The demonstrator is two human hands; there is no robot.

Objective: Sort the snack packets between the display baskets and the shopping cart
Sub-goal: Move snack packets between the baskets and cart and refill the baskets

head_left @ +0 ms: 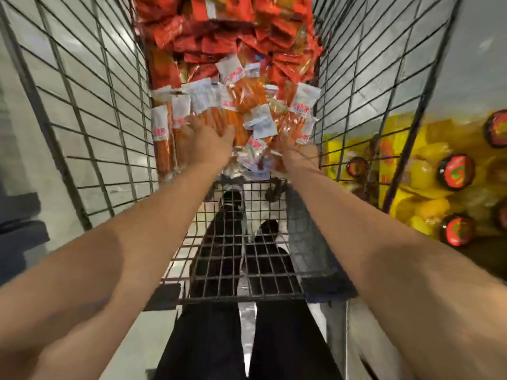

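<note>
I look down into a wire shopping cart [90,111]. Its floor holds a heap of clear packets with orange sausage sticks and white labels [247,100], and behind them a pile of red snack packets [219,31]. My left hand [204,142] lies flat on the sausage packets with fingers spread, holding nothing. My right hand [288,145] reaches into the packets at the right side; it is blurred and its fingers are partly buried among the packets, so its grip is unclear.
The cart's wire walls rise on both sides, and the near wire end panel [241,242] stands below my arms. Outside the right wall is a yellow display with round red-and-black lidded items [455,171]. My legs in black trousers show below.
</note>
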